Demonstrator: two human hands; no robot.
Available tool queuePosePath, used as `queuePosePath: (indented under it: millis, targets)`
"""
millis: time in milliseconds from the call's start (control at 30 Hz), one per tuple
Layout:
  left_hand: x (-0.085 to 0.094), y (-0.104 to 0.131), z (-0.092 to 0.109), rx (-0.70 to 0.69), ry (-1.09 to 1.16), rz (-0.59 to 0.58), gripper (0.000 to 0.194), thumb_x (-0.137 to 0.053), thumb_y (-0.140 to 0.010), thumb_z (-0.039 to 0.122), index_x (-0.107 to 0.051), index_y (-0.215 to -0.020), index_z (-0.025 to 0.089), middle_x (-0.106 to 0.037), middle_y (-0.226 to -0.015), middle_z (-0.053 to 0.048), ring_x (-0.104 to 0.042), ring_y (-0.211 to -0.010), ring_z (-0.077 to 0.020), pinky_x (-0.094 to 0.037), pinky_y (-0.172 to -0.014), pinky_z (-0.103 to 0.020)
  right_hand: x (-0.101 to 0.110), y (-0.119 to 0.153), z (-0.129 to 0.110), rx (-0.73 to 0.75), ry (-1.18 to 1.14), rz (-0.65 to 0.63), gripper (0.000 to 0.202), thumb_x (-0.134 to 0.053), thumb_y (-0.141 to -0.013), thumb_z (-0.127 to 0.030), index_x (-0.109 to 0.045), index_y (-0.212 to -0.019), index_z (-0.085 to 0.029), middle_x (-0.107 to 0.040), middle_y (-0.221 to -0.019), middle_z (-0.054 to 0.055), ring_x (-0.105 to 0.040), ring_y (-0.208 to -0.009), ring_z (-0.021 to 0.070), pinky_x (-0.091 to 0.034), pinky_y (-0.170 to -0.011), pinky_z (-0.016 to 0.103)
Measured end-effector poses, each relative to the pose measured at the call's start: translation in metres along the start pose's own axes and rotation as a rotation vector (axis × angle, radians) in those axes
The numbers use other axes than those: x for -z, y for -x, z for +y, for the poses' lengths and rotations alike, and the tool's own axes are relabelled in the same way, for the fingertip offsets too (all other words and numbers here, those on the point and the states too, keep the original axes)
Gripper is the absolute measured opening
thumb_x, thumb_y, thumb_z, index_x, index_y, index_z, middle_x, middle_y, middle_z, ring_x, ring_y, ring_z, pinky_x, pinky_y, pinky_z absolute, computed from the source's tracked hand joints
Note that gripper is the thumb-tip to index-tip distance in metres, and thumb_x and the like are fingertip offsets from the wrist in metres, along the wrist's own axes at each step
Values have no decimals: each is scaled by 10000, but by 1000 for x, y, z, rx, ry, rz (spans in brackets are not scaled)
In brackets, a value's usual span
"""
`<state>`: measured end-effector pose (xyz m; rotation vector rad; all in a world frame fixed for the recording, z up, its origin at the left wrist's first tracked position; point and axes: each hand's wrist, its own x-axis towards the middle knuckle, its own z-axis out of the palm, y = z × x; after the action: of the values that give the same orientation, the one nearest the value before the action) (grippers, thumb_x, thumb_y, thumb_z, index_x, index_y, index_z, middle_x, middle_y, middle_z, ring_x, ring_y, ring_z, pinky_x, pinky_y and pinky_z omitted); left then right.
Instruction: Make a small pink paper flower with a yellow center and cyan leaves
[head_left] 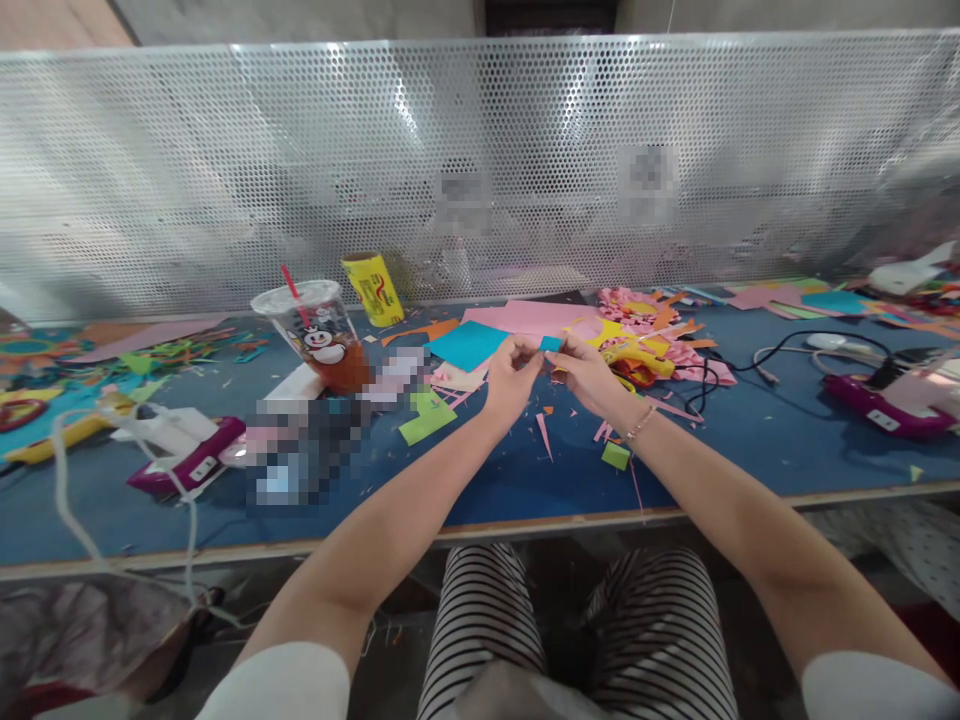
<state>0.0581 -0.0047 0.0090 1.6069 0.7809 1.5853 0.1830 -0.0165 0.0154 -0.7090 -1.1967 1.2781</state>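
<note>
A small square of blue paper [551, 344] is held up just above the table, between the fingertips of both my hands. My left hand [514, 374] pinches its left side, fingers closed. On the other side my right hand [589, 372], with a thin bracelet at the wrist, grips it between thumb and fingers. Behind my left hand lies a larger blue sheet [471, 346], overlapping a pink sheet [547, 317]. Green paper pieces [427, 416] are left of my hands. Thin pink scraps [544, 438] lie scattered below them.
A plastic cup [330, 345] with brown drink and red straw stands left, near a yellow tube [375, 290]. Purple power strips [187, 458] with cables sit at both sides. Crumpled pink and yellow material [645, 345] is piled right. A perforated metal screen [480, 150] runs along the back.
</note>
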Motion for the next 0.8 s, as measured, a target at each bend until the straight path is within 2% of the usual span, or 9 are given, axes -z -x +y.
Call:
queuePosePath:
  millis: [133,300,800]
  targets:
    - [0,-1,1,4,29,6,142,-608,-721,234,-484,-757,176,-513,-688,34,-539,-591,-86,-481,-593,-255,2,-2,2,-5,-19,19,268,-726,-601,-334,-533,-721,-191,-536,-673,-53,-512,-598,78,-385,-561,220]
    - [1,-1,3,-24,-66,-29,163,-638,-686,207,-493,-755,177,-524,-684,29,-540,-636,-94,-465,-625,-251,6,-4,1,-24,-67,48,265,-750,-582,-308,-542,-693,-186,-517,-631,-59,-501,-586,70,-394,-556,212]
    - [1,1,2,-68,-199,-11,158,-629,-689,236,-502,-765,181,-558,-736,9,-558,-688,-105,-444,-618,-236,9,-5,2,-67,-121,3,271,-760,-594,-320,-548,-698,-189,-540,-636,-52,-510,-578,59,-428,-554,190]
